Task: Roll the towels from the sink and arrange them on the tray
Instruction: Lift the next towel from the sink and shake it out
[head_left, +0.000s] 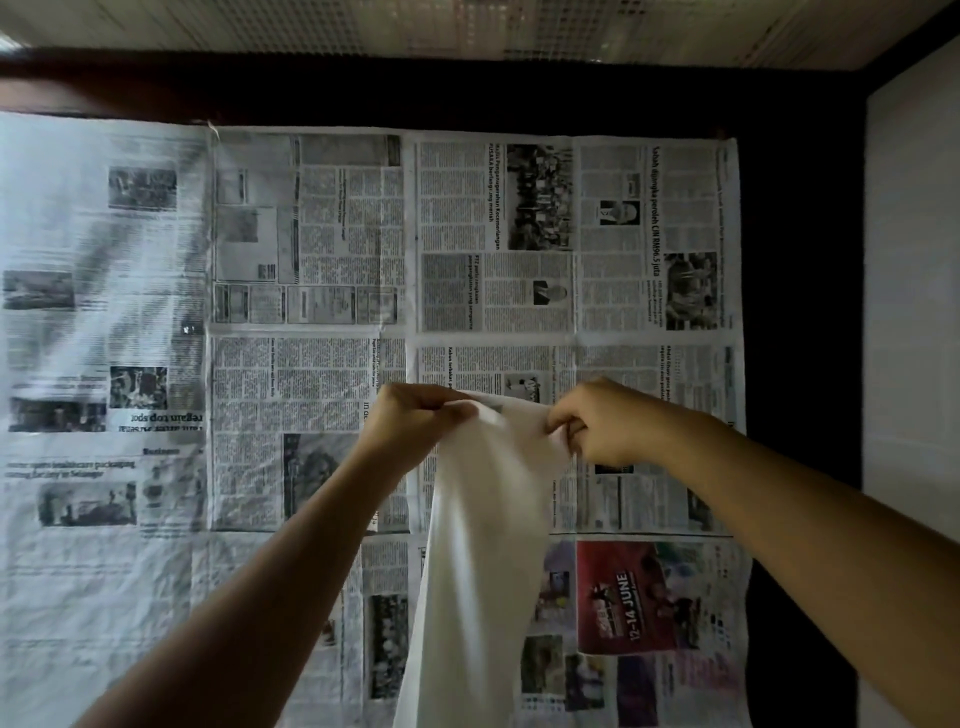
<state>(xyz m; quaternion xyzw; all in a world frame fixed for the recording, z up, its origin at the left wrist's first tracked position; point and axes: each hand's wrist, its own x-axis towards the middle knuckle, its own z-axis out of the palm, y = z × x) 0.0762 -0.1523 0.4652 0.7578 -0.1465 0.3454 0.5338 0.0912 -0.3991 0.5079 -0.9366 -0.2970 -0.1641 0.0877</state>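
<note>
**White towel held up by its top edge over the newspaper**

Both hands are raised in front of the camera and share one white towel (483, 545). The left hand (410, 421) has its fingers curled, pinching the towel's upper left corner between thumb and fingertips. The right hand (597, 423) is also curled, and it pinches the upper right corner just beside its knuckles. The top edge of the cloth runs in a short span between the two grips, with the hands near each other but not touching.

From that edge the towel hangs down in a long loose fold, narrow at the top and a little wider lower, and it leaves the view at the bottom. It passes between the two forearms.

Behind the hands, sheets of newspaper (311, 260) are spread over a dark surface (800, 312), several pages side by side. One page at the lower right carries a red advert (623, 597). A pale panel (914, 291) stands at the right edge.
</note>
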